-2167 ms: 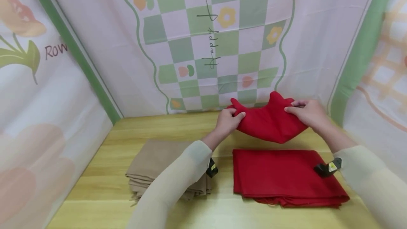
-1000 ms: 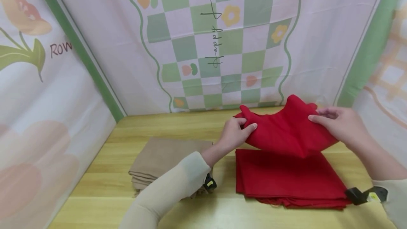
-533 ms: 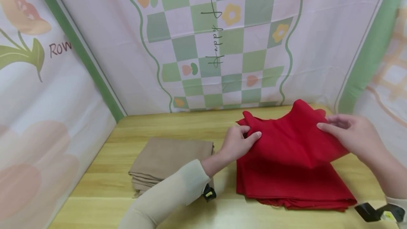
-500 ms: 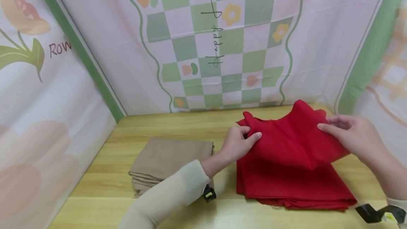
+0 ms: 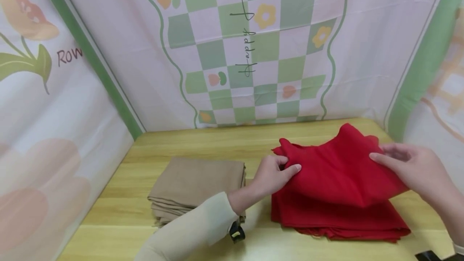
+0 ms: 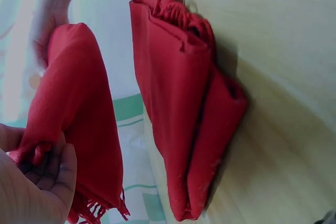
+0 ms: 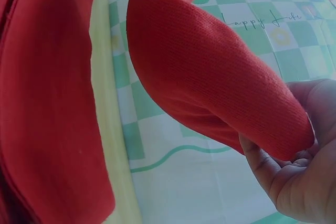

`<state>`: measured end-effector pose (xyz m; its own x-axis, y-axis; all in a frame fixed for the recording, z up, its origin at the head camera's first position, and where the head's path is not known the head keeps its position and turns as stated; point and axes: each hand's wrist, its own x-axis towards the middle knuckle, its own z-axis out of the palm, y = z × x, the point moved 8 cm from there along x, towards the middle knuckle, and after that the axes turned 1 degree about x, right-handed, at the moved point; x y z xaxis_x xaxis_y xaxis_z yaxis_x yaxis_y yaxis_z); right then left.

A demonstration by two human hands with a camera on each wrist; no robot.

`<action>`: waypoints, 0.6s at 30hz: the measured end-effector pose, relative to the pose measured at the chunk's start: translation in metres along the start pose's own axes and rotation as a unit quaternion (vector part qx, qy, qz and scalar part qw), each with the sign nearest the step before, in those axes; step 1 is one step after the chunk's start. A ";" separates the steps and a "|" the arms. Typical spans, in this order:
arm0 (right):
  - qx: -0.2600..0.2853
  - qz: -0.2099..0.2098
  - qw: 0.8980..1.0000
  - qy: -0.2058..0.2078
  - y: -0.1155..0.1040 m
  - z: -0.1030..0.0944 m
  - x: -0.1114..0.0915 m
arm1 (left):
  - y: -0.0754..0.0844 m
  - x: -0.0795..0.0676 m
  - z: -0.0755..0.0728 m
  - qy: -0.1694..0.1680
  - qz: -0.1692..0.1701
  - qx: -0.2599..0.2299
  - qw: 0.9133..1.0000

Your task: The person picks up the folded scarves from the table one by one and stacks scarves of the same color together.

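Note:
Both hands hold up a red fringed scarf [image 5: 340,172], sagging in the middle between them. My left hand [image 5: 272,174] pinches its left end between thumb and fingers; in the left wrist view this left hand [image 6: 39,187] has curled fingers at the bunched edge, and fringe hangs below. The right hand [image 5: 417,168] grips the other end; in the right wrist view the right hand's [image 7: 310,166] fingers wrap under the rolled cloth. Beneath lies a second red scarf [image 5: 337,222], folded flat in layers. In the left wrist view a gap shows between the held scarf [image 6: 79,98] and the folded scarf [image 6: 170,87].
A stack of folded beige cloth [image 5: 195,178] lies left of the red one, partly behind the left forearm. The wooden table [image 5: 119,196] meets a printed curtain [image 5: 137,79] at the back, with more curtains at both sides.
Both hands have brought the held scarf toward the near side and right, from the back of the table to over the folded red scarf. The hands have spread slightly apart. The beige stack stays put.

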<state>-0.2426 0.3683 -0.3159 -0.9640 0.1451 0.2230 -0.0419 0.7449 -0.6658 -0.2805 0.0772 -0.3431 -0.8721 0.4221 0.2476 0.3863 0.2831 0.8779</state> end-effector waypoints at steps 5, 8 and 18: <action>0.012 0.005 1.000 -0.005 0.002 0.004 -0.008 | -0.004 -0.007 0.003 -0.002 -0.010 -0.005 1.000; 0.018 0.005 1.000 -0.003 0.005 0.005 -0.011 | -0.006 -0.010 0.004 0.000 -0.005 -0.007 1.000; 0.039 0.005 0.999 0.005 0.012 0.009 -0.019 | -0.012 -0.019 0.007 0.005 -0.003 -0.015 1.000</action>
<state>-0.2275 0.3685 -0.3346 -0.9618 0.1588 0.2229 -0.0531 0.6906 -0.7213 -0.2667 0.0712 -0.3613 -0.8775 0.4122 0.2451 0.3710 0.2597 0.8916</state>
